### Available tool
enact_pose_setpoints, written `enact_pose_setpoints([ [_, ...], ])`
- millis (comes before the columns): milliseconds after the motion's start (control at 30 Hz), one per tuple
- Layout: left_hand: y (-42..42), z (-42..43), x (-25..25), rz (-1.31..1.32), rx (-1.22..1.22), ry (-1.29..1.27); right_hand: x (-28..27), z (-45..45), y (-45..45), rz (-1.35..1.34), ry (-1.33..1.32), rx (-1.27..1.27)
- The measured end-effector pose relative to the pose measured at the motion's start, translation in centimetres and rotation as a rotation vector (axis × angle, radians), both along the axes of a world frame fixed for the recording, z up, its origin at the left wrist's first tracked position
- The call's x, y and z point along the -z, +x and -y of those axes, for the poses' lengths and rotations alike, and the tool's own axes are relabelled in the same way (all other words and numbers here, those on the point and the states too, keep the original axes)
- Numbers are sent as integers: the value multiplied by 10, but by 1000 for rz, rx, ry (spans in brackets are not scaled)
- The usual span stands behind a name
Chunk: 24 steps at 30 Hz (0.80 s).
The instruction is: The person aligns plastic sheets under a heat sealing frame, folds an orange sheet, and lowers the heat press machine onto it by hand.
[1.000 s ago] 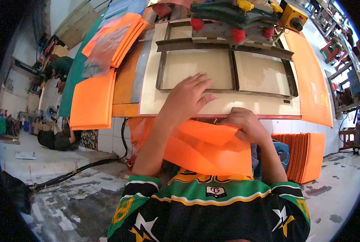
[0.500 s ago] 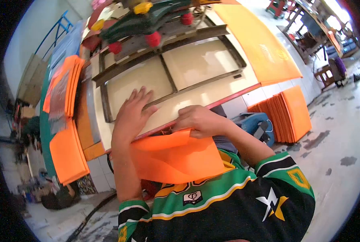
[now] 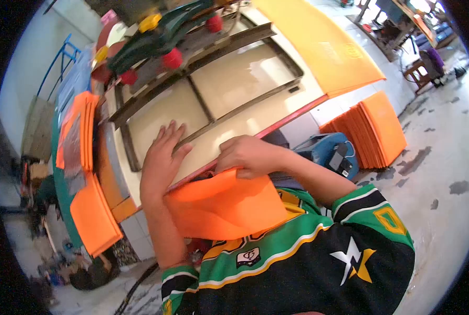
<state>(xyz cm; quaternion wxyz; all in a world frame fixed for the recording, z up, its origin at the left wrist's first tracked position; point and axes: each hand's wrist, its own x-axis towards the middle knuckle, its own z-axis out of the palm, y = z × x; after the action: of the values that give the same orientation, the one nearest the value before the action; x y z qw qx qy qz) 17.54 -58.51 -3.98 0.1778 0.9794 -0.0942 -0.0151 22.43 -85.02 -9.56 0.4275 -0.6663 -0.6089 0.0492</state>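
An orange fabric sheet [image 3: 224, 210] hangs over my lap at the near edge of the cream-topped table. The fingers of my right hand [image 3: 250, 156] are curled closed on its upper edge, beside the table's red rim. My left hand [image 3: 163, 160] lies flat with fingers stretched out on the cream surface, its fingertips by the lower bar of a dark metal frame [image 3: 212, 123]. The sheet's left end passes near my left forearm, and part of its upper edge is hidden behind my right hand.
A green machine head [image 3: 158, 39] with red knobs stands over the metal frame. Folded orange pieces [image 3: 95, 215] lie at the left. An orange stack [image 3: 368, 131] stands at the right near a blue device [image 3: 331, 149]. Yellow-orange fabric [image 3: 326, 52] covers the table's far right.
The camera view has turned and shifted slightly, so the table sits further left and more tilted. Both hands keep nearly the same pose, the right one still on the orange sheet.
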Motion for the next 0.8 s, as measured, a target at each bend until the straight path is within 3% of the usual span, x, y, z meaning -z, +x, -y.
enact_pose_setpoints([
  [433, 1, -6, 6, -20, 1, 48, -2, -2, 0, -1, -84, 14],
  [600, -3, -10, 11, 108, -5, -82, -8, 1, 2, -64, -104, -7],
  [733, -12, -19, 11, 207, -2, -36, -7, 3, 2, -76, -87, -14],
  [800, -25, -23, 3, 300, 5, -320, -16, 9, 2, -61, -41, -6],
])
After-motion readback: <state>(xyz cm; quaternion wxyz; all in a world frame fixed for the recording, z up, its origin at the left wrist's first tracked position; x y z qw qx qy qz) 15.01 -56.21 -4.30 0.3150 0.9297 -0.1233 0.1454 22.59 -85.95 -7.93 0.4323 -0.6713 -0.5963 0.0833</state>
